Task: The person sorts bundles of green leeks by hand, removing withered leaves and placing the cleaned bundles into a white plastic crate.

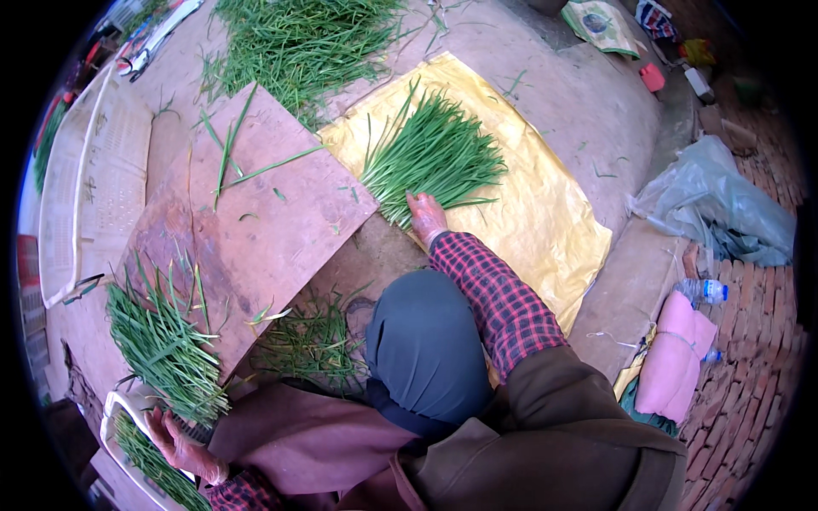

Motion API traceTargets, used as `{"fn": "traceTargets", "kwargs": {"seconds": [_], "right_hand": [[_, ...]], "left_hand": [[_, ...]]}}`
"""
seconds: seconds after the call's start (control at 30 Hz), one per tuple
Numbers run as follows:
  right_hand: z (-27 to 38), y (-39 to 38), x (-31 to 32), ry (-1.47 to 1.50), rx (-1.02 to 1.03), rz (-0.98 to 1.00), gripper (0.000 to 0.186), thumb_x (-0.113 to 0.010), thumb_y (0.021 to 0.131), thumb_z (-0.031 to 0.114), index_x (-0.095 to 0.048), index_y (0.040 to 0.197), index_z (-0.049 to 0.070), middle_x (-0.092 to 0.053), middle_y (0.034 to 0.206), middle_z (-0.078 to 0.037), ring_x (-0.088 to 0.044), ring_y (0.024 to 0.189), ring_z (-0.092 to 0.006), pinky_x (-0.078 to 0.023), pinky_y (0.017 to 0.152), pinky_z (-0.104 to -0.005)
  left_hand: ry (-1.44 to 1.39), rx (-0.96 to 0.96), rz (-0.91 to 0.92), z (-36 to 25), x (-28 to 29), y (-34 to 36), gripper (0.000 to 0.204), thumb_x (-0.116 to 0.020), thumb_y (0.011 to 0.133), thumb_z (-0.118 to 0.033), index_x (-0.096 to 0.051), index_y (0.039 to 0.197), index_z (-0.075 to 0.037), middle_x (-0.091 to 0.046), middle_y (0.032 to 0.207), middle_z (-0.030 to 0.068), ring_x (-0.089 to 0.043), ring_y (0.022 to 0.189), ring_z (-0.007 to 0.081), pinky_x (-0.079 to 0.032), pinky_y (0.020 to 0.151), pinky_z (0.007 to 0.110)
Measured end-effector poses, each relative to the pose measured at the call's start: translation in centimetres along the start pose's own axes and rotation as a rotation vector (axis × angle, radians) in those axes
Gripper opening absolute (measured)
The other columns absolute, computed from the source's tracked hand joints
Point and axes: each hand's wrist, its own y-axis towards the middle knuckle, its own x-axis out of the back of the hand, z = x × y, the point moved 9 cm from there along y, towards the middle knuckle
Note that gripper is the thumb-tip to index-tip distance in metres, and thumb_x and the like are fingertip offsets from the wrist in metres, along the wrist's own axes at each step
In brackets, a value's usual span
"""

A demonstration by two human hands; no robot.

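On a yellow sheet (545, 213) lies a large bundle of green chives (443, 153), its cut ends toward me. My right hand (428, 220) is closed over the lower stems at the near edge of that bundle. My left hand (183, 447) is at the lower left with its fingers apart and nothing in them. It is just below the stem ends of a second bundle of chives (166, 349), which rests at the edge of a reddish board (281, 204). A white crate (111, 417) beside the left hand has more chives inside.
A big loose pile of chives (298, 43) covers the far ground. A tall cream plastic crate (111, 170) stands at the left. My knee (430, 341) is between the board and the sheet. To the right are clear plastic sheeting (716, 200), a pink roll (673, 358) and a water bottle (699, 291).
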Motion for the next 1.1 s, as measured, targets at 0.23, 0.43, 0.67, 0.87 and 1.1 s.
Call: {"fn": "traceTargets", "kwargs": {"seconds": [0.23,0.43,0.67,0.87,1.1], "right_hand": [[-3.1,-1.6,1.1,0.493,-0.194,-0.126,0.038,-0.054,0.092,0.006,-0.061,0.129,0.009,-0.062,0.093,-0.015,-0.063,0.088,-0.0321,-0.05,0.074,-0.0413],[-8.8,-3.7,0.0,1.178,-0.425,-0.181,0.032,-0.065,0.094,0.008,-0.064,0.126,0.003,-0.066,0.102,-0.008,-0.063,0.084,-0.0171,-0.054,0.074,-0.0309],[7.1,1.6,26.8,1.112,-0.183,-0.176,0.029,-0.063,0.097,0.014,-0.066,0.122,-0.001,-0.069,0.101,-0.005,-0.064,0.082,-0.0105,-0.053,0.075,-0.0241],[34.5,-2.6,33.8,0.944,0.529,0.232,0.025,-0.061,0.096,0.01,-0.068,0.118,0.001,-0.07,0.092,-0.004,-0.064,0.082,-0.0106,-0.052,0.073,-0.0261],[46.8,-4.6,14.5,0.363,0.488,0.326,0.06,-0.065,0.086,0.051,-0.066,0.111,-0.004,-0.07,0.098,-0.024,-0.068,0.092,-0.0403,-0.052,0.082,-0.0492]], "left_hand": [[-0.054,0.025,-0.036,0.0,0.9,-0.7,0.042,-0.059,0.1,-0.007,-0.053,0.141,0.0,-0.062,0.13,0.0118,-0.061,0.111,0.0186,-0.047,0.094,0.03],[-0.007,0.085,-0.09,-1.0,0.6,-1.1,0.04,-0.058,0.097,0.0,-0.055,0.137,0.001,-0.062,0.131,0.014,-0.059,0.116,0.0209,-0.045,0.102,0.031],[-0.033,0.257,-0.107,1.8,0.9,0.7,0.05,-0.071,0.091,-0.011,-0.055,0.134,0.007,-0.061,0.124,0.012,-0.058,0.108,0.02,-0.046,0.095,0.03],[0.033,0.669,0.093,8.0,-0.9,0.7,0.074,-0.082,0.082,-0.032,-0.051,0.135,0.01,-0.065,0.122,0.0186,-0.064,0.103,0.0221,-0.049,0.093,0.032],[0.047,0.511,0.101,9.9,-3.2,0.5,0.062,-0.085,0.078,-0.016,-0.057,0.127,0.008,-0.069,0.112,0.0128,-0.065,0.096,0.0189,-0.05,0.088,0.032]]}}
